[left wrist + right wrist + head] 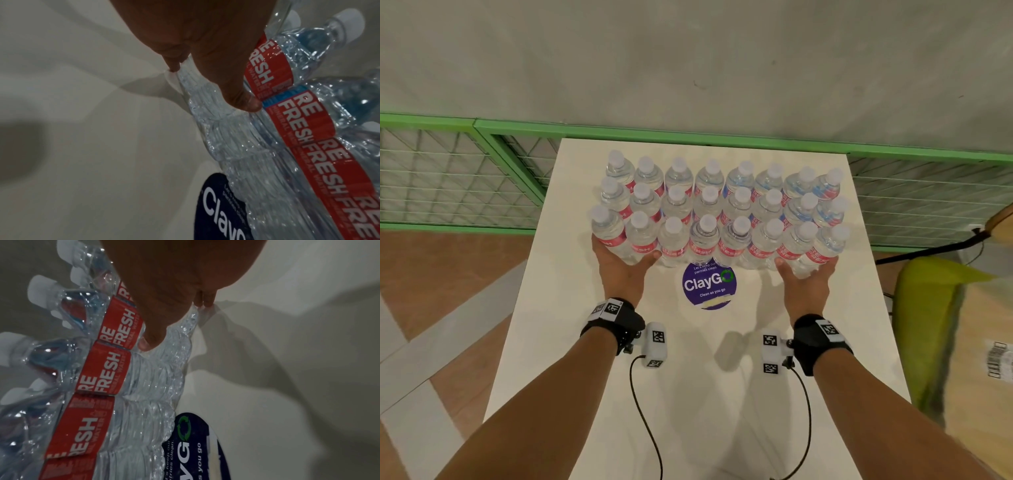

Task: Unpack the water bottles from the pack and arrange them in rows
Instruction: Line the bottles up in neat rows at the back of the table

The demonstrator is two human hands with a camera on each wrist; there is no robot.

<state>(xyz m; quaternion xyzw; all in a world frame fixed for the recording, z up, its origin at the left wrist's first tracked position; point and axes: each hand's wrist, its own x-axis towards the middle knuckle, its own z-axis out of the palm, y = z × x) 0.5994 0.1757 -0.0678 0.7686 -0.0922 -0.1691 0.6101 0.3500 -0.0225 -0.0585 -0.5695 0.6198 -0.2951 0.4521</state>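
Observation:
Clear water bottles [719, 205] with white caps and red labels stand in three rows at the far half of the white table [688, 377]. My left hand [624, 269] presses its palm against the front-left bottle [607, 229] and its neighbour, thumb spread toward the third. My right hand [807, 278] cups the front-right bottle [825, 246], which leans slightly, and the one beside it. In the left wrist view the left hand [205, 48] lies along the bottles [304, 120]. The right wrist view shows the right hand [174, 280] on the labelled bottles [107, 368]. No pack wrap is visible.
A round purple ClayGo sticker [709, 284] lies on the table just in front of the middle bottles. A green-framed mesh railing [482, 126] runs behind the table. A yellow-green seat [928, 308] and a cardboard box [989, 359] stand at the right.

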